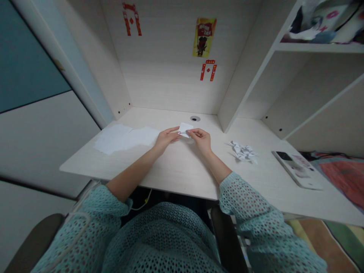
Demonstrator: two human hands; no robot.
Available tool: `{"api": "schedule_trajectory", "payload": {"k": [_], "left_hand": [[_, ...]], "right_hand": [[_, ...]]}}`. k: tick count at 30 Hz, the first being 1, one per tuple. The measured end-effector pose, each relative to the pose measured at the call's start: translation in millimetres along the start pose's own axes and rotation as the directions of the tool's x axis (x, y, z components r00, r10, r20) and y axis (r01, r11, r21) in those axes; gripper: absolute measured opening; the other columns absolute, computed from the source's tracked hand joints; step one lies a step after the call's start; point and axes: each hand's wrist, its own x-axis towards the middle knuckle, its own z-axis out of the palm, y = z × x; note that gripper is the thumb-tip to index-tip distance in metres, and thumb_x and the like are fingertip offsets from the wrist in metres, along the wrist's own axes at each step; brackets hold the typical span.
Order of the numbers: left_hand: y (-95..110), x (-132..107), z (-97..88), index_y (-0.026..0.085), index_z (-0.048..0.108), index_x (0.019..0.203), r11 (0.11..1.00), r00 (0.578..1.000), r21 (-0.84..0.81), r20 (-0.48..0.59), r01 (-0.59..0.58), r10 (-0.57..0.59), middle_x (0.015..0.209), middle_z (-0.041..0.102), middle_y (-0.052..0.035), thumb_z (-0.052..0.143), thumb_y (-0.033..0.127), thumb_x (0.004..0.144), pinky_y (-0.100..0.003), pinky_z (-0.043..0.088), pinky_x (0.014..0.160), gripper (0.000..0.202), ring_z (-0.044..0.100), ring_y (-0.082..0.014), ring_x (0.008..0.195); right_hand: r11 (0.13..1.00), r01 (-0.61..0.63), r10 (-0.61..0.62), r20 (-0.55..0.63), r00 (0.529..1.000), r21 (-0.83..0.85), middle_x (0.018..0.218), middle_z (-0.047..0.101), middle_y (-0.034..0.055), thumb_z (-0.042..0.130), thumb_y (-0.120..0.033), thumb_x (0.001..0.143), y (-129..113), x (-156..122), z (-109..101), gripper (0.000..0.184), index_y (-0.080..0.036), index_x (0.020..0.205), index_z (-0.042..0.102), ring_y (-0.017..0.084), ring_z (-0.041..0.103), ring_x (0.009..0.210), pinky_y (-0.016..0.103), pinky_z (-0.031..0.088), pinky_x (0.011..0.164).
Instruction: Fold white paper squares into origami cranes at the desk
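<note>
A small folded piece of white paper [185, 127] is held between both hands above the middle of the desk. My left hand [166, 138] grips its left edge, thumb and fingers closed on it. From the other side, my right hand [201, 138] pinches the paper's lower right part between thumb and forefinger. White paper sheets [125, 138] lie flat to the left of my left hand. Off to the right sits a small pile of folded white paper pieces [243, 151] with pointed ends. The finer folds of the held paper are too small to make out.
The pale desk [176, 172] has a round cable hole [195, 118] near its back panel. A white box-like object with a dark window [295, 168] lies at the right. An upright divider [241, 76] stands behind the pile, and a chair armrest [229, 239] is below.
</note>
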Motion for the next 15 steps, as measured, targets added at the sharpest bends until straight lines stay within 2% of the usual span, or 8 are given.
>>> {"api": "schedule_trajectory", "payload": {"k": [2, 6, 10, 15], "left_hand": [[-0.1, -3.3, 4.3, 0.016, 0.056, 0.119, 0.998, 0.998, 0.017, 0.024, -0.056, 0.056, 0.09, 0.071, -0.0074, 0.076, 0.029, 0.061, -0.032, 0.046, 0.088, 0.063, 0.066, -0.0176, 0.086], [-2.4, -6.3, 8.6, 0.017, 0.051, 0.125, 0.994, 0.992, 0.01, -0.053, -0.111, 0.111, 0.084, 0.071, -0.0062, 0.073, 0.03, 0.065, -0.033, 0.048, 0.087, 0.065, 0.066, -0.0171, 0.083], [-3.0, -6.2, 8.2, 0.018, 0.054, 0.121, 0.988, 0.981, 0.004, -0.118, -0.152, 0.152, 0.086, 0.07, -0.0061, 0.072, 0.031, 0.066, -0.033, 0.049, 0.085, 0.059, 0.066, -0.0166, 0.082], [-1.2, -7.2, 9.0, 0.018, 0.059, 0.109, 0.972, 0.962, 0.055, -0.139, -0.229, 0.235, 0.08, 0.07, -0.0046, 0.072, 0.032, 0.065, -0.033, 0.049, 0.081, 0.048, 0.065, -0.0167, 0.079]], "right_hand": [[1.0, 0.009, -0.009, -0.032, 0.999, 0.011, 0.073, 0.069, 0.0034, 0.073, -0.038, 0.061, -0.5, -2.1, 2.0, 0.023, -0.018, 0.071, 0.068, 0.015, 0.061, 0.066, 0.029, 0.048, 0.067], [0.999, 0.019, -0.018, -0.036, 0.999, 0.03, 0.075, 0.07, 0.0041, 0.074, -0.038, 0.061, -0.6, -7.0, 7.2, 0.023, -0.018, 0.072, 0.069, 0.016, 0.062, 0.07, 0.031, 0.049, 0.07], [0.998, 0.008, -0.007, -0.025, 1.0, 0.06, 0.073, 0.069, 0.0037, 0.074, -0.035, 0.062, -1.5, -11.1, 11.9, 0.02, -0.018, 0.072, 0.069, 0.015, 0.062, 0.067, 0.03, 0.048, 0.069], [0.998, -0.016, 0.017, -0.019, 1.0, 0.062, 0.071, 0.069, 0.0036, 0.073, -0.036, 0.062, -3.2, -12.5, 13.5, 0.021, -0.018, 0.072, 0.069, 0.015, 0.061, 0.065, 0.029, 0.048, 0.066]]}}
